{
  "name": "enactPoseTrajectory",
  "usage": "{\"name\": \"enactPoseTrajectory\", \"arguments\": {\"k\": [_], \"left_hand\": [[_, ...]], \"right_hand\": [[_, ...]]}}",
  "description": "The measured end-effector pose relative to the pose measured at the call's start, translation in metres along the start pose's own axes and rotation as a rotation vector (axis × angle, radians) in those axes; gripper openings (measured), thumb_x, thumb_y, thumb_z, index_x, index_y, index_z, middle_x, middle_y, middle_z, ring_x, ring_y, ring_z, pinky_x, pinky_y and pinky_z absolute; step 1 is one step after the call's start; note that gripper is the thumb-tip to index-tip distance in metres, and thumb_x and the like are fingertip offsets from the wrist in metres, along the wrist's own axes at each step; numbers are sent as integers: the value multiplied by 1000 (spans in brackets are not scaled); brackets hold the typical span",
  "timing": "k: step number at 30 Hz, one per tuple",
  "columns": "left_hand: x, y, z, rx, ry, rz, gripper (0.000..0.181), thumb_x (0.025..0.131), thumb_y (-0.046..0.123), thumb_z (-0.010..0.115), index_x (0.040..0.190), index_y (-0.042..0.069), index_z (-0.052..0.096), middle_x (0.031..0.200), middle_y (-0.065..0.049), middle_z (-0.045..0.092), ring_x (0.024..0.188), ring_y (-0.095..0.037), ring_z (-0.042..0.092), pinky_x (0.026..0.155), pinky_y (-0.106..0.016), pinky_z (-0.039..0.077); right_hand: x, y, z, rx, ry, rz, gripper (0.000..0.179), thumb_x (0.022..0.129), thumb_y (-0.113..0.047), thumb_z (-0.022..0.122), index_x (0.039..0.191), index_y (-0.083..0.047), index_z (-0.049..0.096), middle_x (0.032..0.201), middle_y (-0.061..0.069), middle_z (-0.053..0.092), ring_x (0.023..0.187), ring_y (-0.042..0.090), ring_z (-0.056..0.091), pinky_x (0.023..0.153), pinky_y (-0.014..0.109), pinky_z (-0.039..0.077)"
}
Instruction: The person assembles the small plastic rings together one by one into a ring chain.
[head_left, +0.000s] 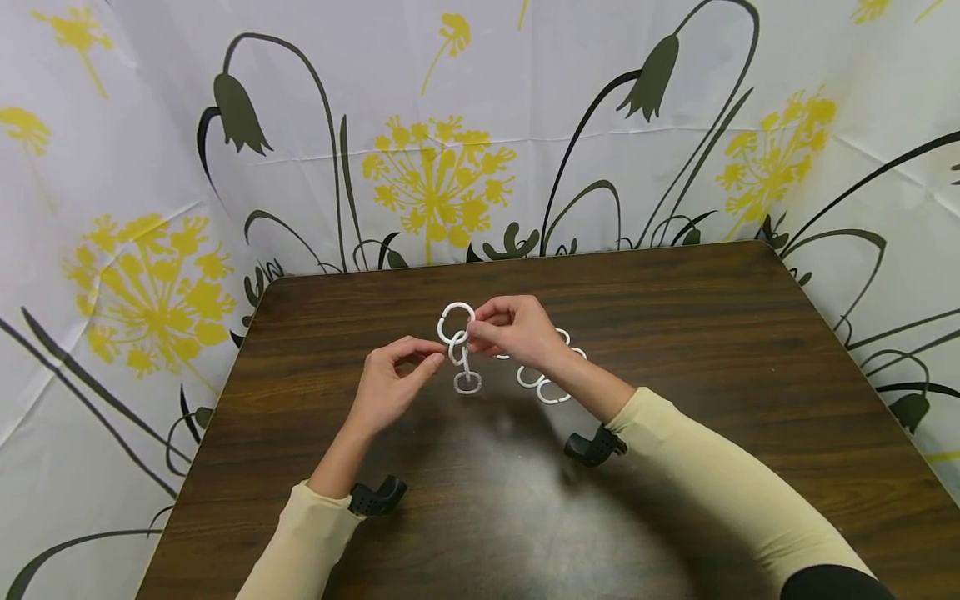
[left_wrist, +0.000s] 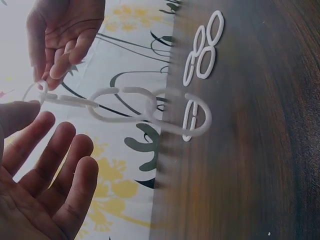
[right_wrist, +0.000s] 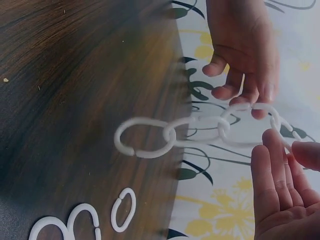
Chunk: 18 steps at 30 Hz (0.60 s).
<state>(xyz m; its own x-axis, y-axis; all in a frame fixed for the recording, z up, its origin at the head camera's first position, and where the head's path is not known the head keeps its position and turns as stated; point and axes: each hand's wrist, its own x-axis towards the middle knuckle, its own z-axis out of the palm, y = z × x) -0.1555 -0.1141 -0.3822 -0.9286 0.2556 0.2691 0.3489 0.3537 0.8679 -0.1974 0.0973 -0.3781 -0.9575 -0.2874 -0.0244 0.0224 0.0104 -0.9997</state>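
A short chain of white plastic links [head_left: 456, 305] hangs above the table between the two hands. My right hand [head_left: 521, 332] pinches the top link between thumb and fingers. Lower and to the left, my left hand [head_left: 386, 387] pinches the link below it with thumb and index fingertips. In the left wrist view the other fingers of the left hand [left_wrist: 55, 175] are spread and loosely bent. The lowest link [right_wrist: 145, 120] dangles free, with a small gap in its side, in the right wrist view. Fingertips partly hide where the upper links join.
Several loose white links [left_wrist: 205, 62] lie on the dark wooden table [head_left: 675, 333], partly behind the right forearm in the head view. One single link [right_wrist: 123, 210] lies apart from others. A flower-patterned curtain [head_left: 480, 83] hangs behind the table. Each wrist carries a black camera mount [head_left: 378, 497].
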Motion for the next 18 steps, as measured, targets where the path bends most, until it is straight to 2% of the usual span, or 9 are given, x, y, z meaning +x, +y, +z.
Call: {"name": "enactPoseTrajectory", "arguments": {"k": [3,6,10,13,18], "left_hand": [[1,0,0,-22,-3,-27,17,93,3,66,107,-7,70,93,-18,69,83,-36,65,64,-32,56],[6,-11,2,-55,7,-42,20,94,5,65,111,-7,68,94,-21,69,83,-42,65,61,-39,57],[12,-28,4,-82,24,-39,22,96,9,64,114,-3,68,93,-20,70,78,-36,68,57,-42,57],[14,-29,5,-113,27,-44,23,96,11,64,114,-3,68,95,-21,70,76,-30,68,57,-39,57],[15,-27,7,-171,30,-67,22,96,7,63,111,-8,67,99,-28,67,76,-31,67,57,-37,57]], "right_hand": [[0,2,0,-1,-10,2,10,89,0,69,94,8,66,78,19,71,75,34,72,64,38,59],[0,1,0,0,-14,2,10,89,0,69,94,8,66,78,19,71,74,32,72,64,38,59],[-1,1,0,2,-17,5,10,89,1,68,95,9,66,78,19,71,75,34,72,65,39,59],[-1,0,0,-12,-24,7,10,89,1,68,96,8,66,80,19,71,74,33,72,65,38,59],[-1,1,-1,-61,-44,5,10,89,-2,70,96,6,67,82,18,72,79,38,71,64,37,59]]}}
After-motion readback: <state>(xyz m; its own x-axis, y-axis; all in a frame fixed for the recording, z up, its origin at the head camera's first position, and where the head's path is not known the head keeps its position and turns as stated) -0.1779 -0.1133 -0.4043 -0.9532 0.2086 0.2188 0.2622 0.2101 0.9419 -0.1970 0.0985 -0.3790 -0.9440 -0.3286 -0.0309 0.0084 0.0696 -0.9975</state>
